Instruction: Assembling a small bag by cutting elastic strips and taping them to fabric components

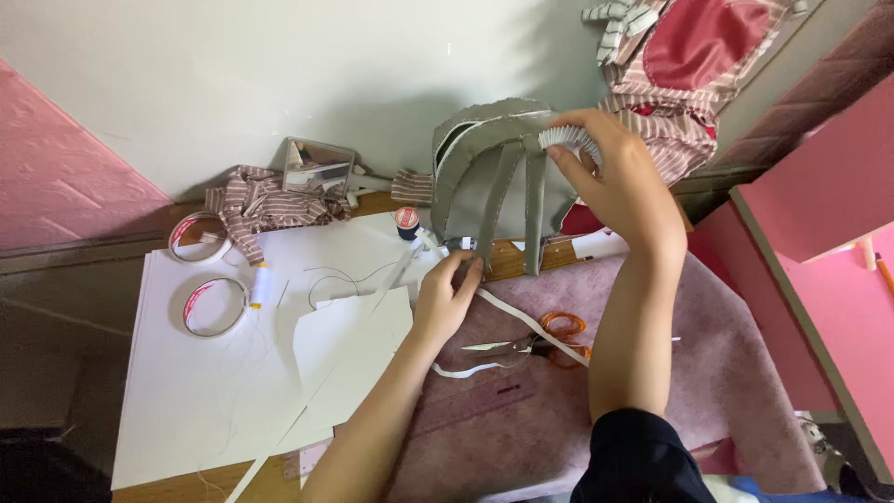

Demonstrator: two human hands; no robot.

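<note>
Two hands work on one grey fabric piece [484, 172] that stands up against the pale wall. The right hand [622, 182] has its fingers pinched shut on a small white pleated frill [570, 140] at the top edge of that grey piece, thumb pressing from below. The left hand [447, 298] is lower down, fingertips closed around the bottom end of one of the grey straps [535, 214] that hang from the piece, right where a white strip [521, 321] begins.

Just below the left hand's grip, that white strip runs across a mauve felt mat [726, 373], passing over orange-handled scissors [549, 340] that lie just right of the wrist. To the left of the grip, white paper sheets [205, 401] cover the table, with loose thread trailing over them. A red-topped thread spool [407, 222] stands just left of the grey piece. Further left lie two tape rolls [216, 305], a white spool [260, 284], a small mirror [319, 166] and a heap of striped cloth [261, 200]. Above the right hand's grip, more striped and red fabric [689, 56] hangs in the corner.
</note>
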